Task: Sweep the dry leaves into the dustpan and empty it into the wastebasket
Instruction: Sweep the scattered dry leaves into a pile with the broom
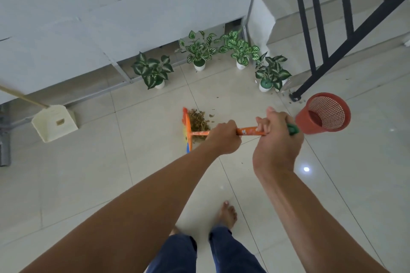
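Indoor landing of a home, at the foot of a staircase. Evidence: pale glossy floor tiles (137,175), black metal stair railing (346,35), four small potted plants (200,51) along the wall, and the person's bare foot (228,215).

Four potted plants (199,51) with variegated leaves, in white pots, stand in a loose row on the pale tiled floor (88,173) along a grey wall (88,6). Black stair railing (332,29) stands at upper right.
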Demonstrator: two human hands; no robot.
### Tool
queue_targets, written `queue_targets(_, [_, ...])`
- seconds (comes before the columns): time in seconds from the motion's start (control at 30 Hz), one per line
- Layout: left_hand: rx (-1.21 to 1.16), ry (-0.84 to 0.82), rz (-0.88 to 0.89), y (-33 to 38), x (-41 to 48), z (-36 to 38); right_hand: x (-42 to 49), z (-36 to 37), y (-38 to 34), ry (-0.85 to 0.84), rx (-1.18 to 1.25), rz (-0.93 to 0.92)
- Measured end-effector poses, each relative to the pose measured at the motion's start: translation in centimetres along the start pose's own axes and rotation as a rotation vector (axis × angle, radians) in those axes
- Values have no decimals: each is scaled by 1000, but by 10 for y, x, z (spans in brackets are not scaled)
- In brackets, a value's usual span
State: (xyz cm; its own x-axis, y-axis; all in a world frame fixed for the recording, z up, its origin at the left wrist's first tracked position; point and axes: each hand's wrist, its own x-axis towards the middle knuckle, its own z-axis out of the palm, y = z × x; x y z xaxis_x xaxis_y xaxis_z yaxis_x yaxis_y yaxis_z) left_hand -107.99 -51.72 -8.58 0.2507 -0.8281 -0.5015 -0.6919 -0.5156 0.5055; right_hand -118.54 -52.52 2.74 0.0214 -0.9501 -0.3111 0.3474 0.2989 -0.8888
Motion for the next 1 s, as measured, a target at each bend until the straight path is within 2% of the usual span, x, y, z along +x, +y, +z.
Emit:
queue_targets(0.1, [61,-39,-31,-5,8,-11,3,8,2,25,43,6])
queue_targets(0.3, [152,-123,-110,-33,26,-11,1,22,39,135,-60,103])
queue_targets(0.47, [221,-252,30,0,29,1,5,-5,22,279,-5,86])
queue_targets(0.67, [386,-257,117,33,35,-14,11,-14,-9,293,189,81])
queue_targets(0.83, [439,-254,103,16,44,-28,11,5,6,354,116,116])
queue_targets(1.0, [463,-369,118,16,43,-11,9,-4,15,463,59,169])
